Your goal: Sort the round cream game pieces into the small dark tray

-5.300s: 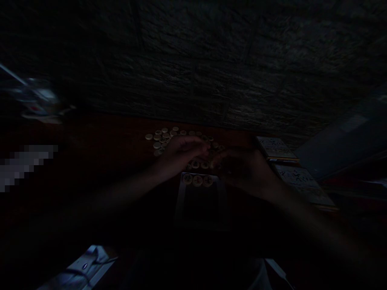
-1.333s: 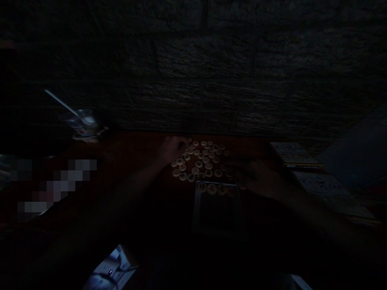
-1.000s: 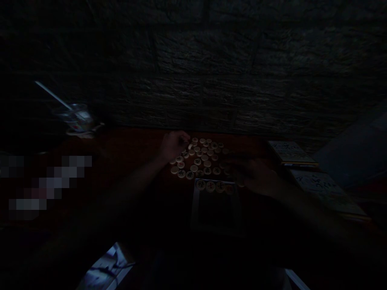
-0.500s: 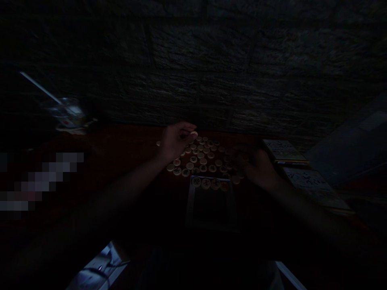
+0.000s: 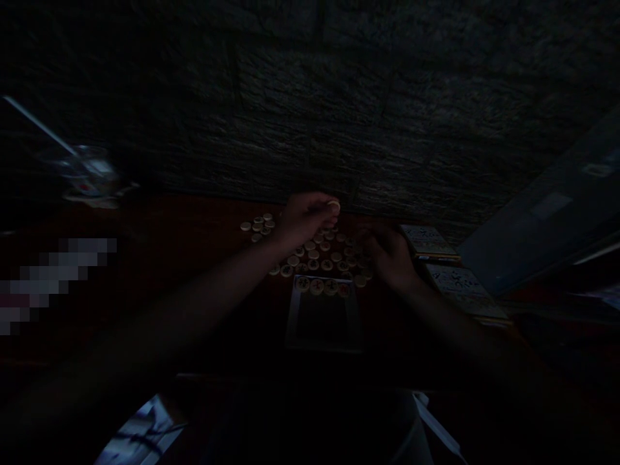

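Several round wooden pieces with characters (image 5: 327, 265) lie scattered on a dark reddish table (image 5: 194, 219). Above their far side, my left hand (image 5: 310, 218) pinches one round piece (image 5: 334, 205) between its fingertips. At the right edge of the spread is my right hand (image 5: 390, 253), low over the table with its fingers curled; shadow hides what they touch. Nearer to me lies a shallow rectangular tray (image 5: 290, 323) with a pale rim. A row of several round pieces (image 5: 317, 286) sits along its far edge.
A clear plastic cup (image 5: 90, 174) with a straw stands at the far left. Two flat boxes (image 5: 429, 240) (image 5: 462, 287) lie on the right beside a grey panel (image 5: 527, 213). A dark textured wall (image 5: 290, 116) rises behind the table. The scene is very dim.
My left hand has moved right with the round piece, uncovering pieces on the left. The whole view has shifted, so the cup, tray and boxes appear further left.
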`<state>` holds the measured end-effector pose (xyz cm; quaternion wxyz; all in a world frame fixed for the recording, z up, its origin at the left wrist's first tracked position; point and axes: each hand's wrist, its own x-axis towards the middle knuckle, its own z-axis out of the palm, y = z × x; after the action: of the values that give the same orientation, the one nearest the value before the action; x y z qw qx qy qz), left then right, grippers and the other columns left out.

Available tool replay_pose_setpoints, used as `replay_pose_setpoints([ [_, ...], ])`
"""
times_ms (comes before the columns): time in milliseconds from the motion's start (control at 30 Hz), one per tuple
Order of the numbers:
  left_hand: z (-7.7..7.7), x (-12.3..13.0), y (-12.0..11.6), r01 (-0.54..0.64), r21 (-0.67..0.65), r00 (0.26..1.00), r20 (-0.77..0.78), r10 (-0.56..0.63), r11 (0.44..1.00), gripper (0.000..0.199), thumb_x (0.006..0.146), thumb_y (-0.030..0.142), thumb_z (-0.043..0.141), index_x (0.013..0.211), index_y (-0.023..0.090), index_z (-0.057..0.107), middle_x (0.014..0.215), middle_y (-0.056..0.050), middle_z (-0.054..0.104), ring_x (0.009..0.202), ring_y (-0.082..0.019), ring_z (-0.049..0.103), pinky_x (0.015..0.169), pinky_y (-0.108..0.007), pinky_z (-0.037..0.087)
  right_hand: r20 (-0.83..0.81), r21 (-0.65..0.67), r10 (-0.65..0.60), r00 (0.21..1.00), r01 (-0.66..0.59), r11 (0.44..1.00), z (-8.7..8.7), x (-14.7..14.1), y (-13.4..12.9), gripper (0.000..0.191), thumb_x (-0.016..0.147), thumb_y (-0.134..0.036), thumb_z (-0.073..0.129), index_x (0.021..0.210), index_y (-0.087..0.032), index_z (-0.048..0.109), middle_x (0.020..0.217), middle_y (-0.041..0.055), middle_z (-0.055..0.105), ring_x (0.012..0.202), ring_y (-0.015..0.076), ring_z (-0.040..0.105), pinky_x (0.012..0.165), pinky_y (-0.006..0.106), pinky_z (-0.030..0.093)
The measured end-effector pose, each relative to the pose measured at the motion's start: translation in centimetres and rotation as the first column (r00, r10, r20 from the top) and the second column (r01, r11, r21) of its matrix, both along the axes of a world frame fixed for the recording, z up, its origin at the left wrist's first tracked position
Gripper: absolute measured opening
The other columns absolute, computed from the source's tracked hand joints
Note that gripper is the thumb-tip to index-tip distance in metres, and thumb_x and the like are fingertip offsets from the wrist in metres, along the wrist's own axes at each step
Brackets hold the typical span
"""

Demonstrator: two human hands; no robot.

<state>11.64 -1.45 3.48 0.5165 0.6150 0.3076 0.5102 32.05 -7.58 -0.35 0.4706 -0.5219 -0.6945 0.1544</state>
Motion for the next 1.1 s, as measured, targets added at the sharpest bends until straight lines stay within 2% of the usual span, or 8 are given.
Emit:
replay_pose_setpoints([
  [133,3.1,2.5,2.3,-0.13,-0.219,0.923,0.33,0.199,0.967,0.008,0.096,0.018,0.061,0.089,0.015,0.062,0.088,-0.003,0.072,0.069,-0.008,0.068,0.073,-0.024,0.058,-0.015,0.02,-0.013,1.0,0.013,1.0,-0.1,0.0,0.1,0.033,0.098,-0.043,0.054,0.109,-0.02,0.074,0.109,0.007,0.078,0.102,0.0239,0.072,0.091,0.036,0.054],
  [267,4.3,5.0,4.8,-0.281,-0.295,0.867,0.329,0.373,0.913,0.011,0.1,0.021,0.054,0.091,0.017,0.059,0.092,-0.004,0.072,0.065,-0.008,0.066,0.062,-0.02,0.054,-0.03,0.02,-0.009,1.0,0.009,1.0,-0.1,0.1,-0.2,0.035,0.099,-0.044,0.052,0.113,-0.021,0.074,0.112,0.0067,0.078,0.104,0.0243,0.072,0.092,0.037,0.054],
  [333,4.1,5.2,5.7,-0.35,-0.214,0.858,0.319,0.403,0.912,0.011,0.1,0.022,0.054,0.092,0.018,0.061,0.089,-0.003,0.072,0.067,-0.01,0.067,0.06,-0.019,0.052,-0.03,0.021,-0.001,1.0,0.002,1.0,0.0,0.1,-0.2,0.036,0.099,-0.045,0.051,0.114,-0.021,0.074,0.114,0.007,0.077,0.104,0.0246,0.072,0.092,0.037,0.054],
  [400,3.3,4.4,6.0,-0.416,0.067,0.89,0.236,0.391,0.907,0.01,0.098,0.024,0.06,0.091,0.018,0.065,0.084,-0.002,0.073,0.072,-0.011,0.068,0.063,-0.019,0.052,-0.023,0.019,-0.003,1.0,0.003,1.0,0.0,0.2,-0.3,0.037,0.1,-0.046,0.051,0.114,-0.021,0.074,0.114,0.0066,0.077,0.103,0.0245,0.072,0.092,0.037,0.054],
  [500,1.7,1.9,4.6,-0.241,0.354,0.969,0.028,0.247,0.904,0.009,0.093,0.027,0.067,0.094,0.019,0.071,0.083,-0.002,0.073,0.072,-0.012,0.068,0.061,-0.019,0.051,-0.034,0.016,-0.005,0.999,0.006,1.0,0.2,0.3,-0.3,0.039,0.1,-0.05,0.051,0.112,-0.022,0.074,0.111,0.0067,0.078,0.103,0.0247,0.072,0.091,0.037,0.054],
  [767,-1.3,-4.1,-3.3,0.027,0.074,0.987,-0.162,-0.015,0.997,0.021,0.091,0.037,0.069,0.101,0.019,0.073,0.091,-0.007,0.078,0.074,-0.018,0.074,0.067,-0.029,0.06,-0.116,-0.009,0.041,0.992,-0.042,0.999,1.7,-1.8,-1.3,0.037,0.098,-0.049,0.053,0.103,-0.02,0.075,0.103,0.0063,0.078,0.094,0.0235,0.072,0.084,0.035,0.055],
  [933,-2.3,-3.4,-4.3,0.042,0.032,0.992,-0.12,-0.038,0.999,0.024,0.09,0.041,0.07,0.102,0.02,0.072,0.089,-0.006,0.079,0.076,-0.018,0.075,0.068,-0.029,0.061,-0.204,-0.101,0.143,0.969,-0.166,0.981,3.1,-4.6,-0.5,0.03,0.093,-0.042,0.055,0.092,-0.021,0.077,0.088,0.0027,0.076,0.082,0.0204,0.071,0.075,0.031,0.056],
  [1100,-2.7,-3.1,-4.6,0.053,0.008,0.998,-0.039,-0.052,0.999,0.012,0.087,0.031,0.073,0.096,0.022,0.073,0.084,-0.003,0.079,0.077,-0.018,0.076,0.072,-0.03,0.063,-0.265,-0.08,0.161,0.951,-0.188,0.979,2.6,-6.1,-0.9,0.029,0.092,-0.041,0.056,0.087,-0.021,0.077,0.077,0.0016,0.073,0.073,0.0188,0.068,0.066,0.029,0.054],
])
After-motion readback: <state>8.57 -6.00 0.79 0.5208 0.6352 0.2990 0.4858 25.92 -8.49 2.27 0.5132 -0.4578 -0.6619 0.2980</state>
